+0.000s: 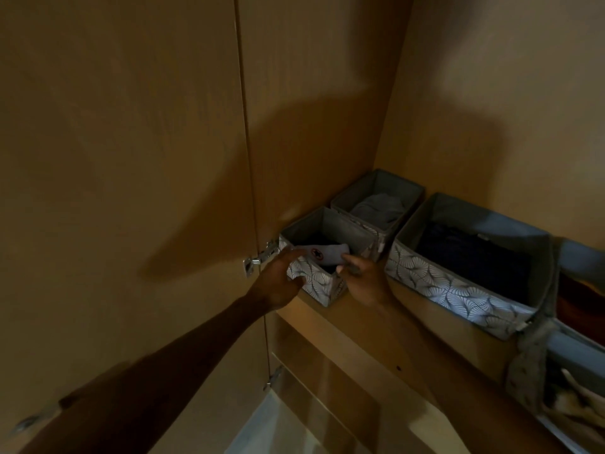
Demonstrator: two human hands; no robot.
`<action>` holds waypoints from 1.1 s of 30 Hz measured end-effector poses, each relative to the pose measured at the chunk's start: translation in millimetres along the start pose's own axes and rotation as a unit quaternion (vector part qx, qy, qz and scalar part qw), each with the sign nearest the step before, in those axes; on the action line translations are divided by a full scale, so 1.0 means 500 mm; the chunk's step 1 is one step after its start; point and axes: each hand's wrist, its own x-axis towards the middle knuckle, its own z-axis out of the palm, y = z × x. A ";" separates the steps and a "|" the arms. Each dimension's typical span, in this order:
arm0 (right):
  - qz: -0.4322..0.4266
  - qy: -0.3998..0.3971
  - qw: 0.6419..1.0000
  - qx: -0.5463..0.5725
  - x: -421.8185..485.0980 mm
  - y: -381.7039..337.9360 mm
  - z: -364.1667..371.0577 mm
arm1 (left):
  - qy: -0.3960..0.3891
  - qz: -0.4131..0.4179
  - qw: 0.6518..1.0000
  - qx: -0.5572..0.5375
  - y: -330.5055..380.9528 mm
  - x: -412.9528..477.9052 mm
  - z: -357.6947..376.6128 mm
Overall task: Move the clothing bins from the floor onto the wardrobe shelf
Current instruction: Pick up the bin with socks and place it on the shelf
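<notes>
A small grey fabric bin with a white leaf pattern point(330, 224) sits at the front left corner of the wooden wardrobe shelf point(438, 326). It holds dark clothes and a grey folded garment with a round badge point(322, 253). My left hand point(278, 280) grips the bin's left front edge, thumb on its patterned side. My right hand point(363, 276) holds the bin's right front corner, fingers touching the grey garment. Behind it stands a second small bin point(379, 194) with grey cloth. A long bin point(458, 290) with dark clothes sits to the right.
An open wardrobe door point(131, 158) stands at the left with metal hinges point(258, 258). Further bins point(576, 352) with cloth show at the right edge. A lower shelf point(327, 398) lies beneath, and the wardrobe's back wall point(491, 109) rises behind the bins.
</notes>
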 end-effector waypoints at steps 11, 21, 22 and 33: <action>-0.017 0.050 0.997 0.053 -0.166 0.020 0.065 | 0.023 -0.046 0.980 -0.191 -0.048 -0.158 0.011; 0.100 0.140 0.981 0.089 -0.441 0.101 0.161 | -0.041 -0.116 0.964 -0.235 -0.081 -0.391 0.046; 0.107 0.140 0.980 0.088 -0.470 0.108 0.165 | -0.043 -0.120 0.963 -0.237 -0.079 -0.412 0.054; 0.084 0.132 0.986 0.063 -0.691 0.085 0.122 | -0.028 -0.108 0.964 -0.243 -0.003 -0.634 0.063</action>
